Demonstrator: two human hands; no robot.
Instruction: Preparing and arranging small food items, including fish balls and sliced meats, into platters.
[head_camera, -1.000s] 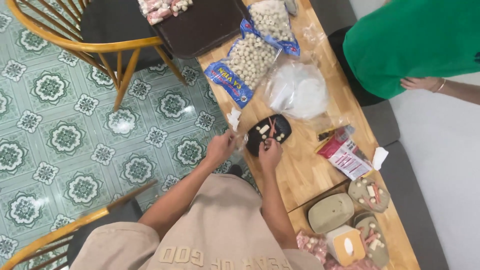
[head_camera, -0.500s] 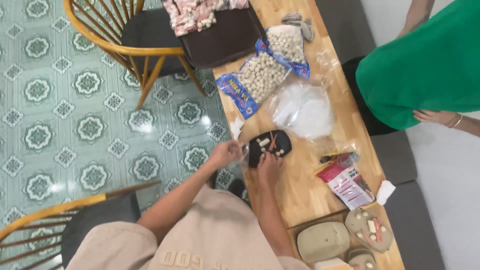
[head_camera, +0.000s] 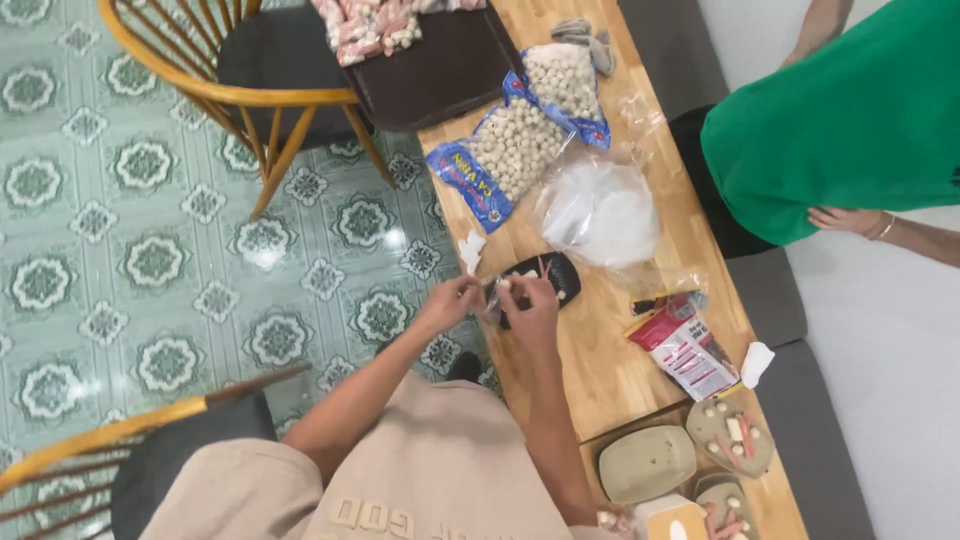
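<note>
Pinching something small between both hands, left (head_camera: 452, 300) and right (head_camera: 530, 300), you work just beside the black tray (head_camera: 556, 272), keeping pieces within reach.

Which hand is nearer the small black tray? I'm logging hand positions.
Right. The right hand lies over the near end of the small black tray; the left hand sits beside it, off the table edge.

- Floor (head_camera: 150, 260): pale green tiles with white flower medallions.
- Table (head_camera: 600, 370): light wood grain.
- Black tray (head_camera: 545, 285) on the table, holding white and red pieces.
- Beyond the tray, blue-edged bags (head_camera: 510, 150) of beige balls.
- Person's shirt (head_camera: 850, 110): plain green.
</note>
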